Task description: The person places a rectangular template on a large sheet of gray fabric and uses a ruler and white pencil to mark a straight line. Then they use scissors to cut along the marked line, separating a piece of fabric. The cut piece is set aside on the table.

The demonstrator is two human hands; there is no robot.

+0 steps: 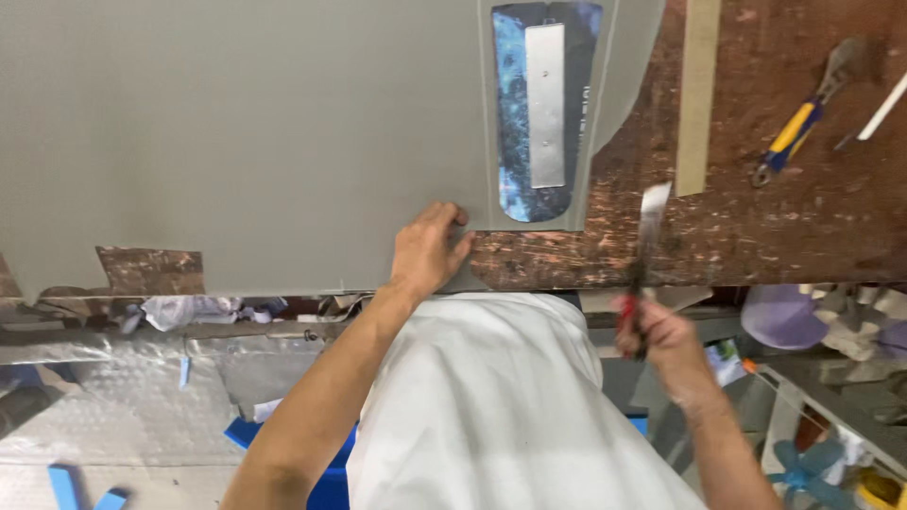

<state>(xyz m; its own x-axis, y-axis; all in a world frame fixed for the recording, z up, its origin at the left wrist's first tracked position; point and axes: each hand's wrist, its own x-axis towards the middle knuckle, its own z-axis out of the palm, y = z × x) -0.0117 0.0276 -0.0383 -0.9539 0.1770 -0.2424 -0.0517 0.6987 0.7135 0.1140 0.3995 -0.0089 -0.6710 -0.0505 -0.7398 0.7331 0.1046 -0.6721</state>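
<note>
A large grey sheet [236, 132] lies spread over a worn brown workbench [775, 217]. My left hand [428, 250] presses on the sheet's near edge, its fingers at a cut corner. On the sheet just beyond that corner rests a dark blue rounded template [515, 113] with a silver metal strip [545, 104] along its middle. My right hand [652, 331] is off the bench's near edge. It grips a red-handled knife whose blade [650, 227] points up over the bench.
An adjustable wrench [798, 118] with a yellow and blue handle lies at the far right. A tan strip [697, 94] lies beside the sheet. A white rod [883, 109] is at the right edge. Scraps, blue pieces [66, 484] and clutter sit below the bench.
</note>
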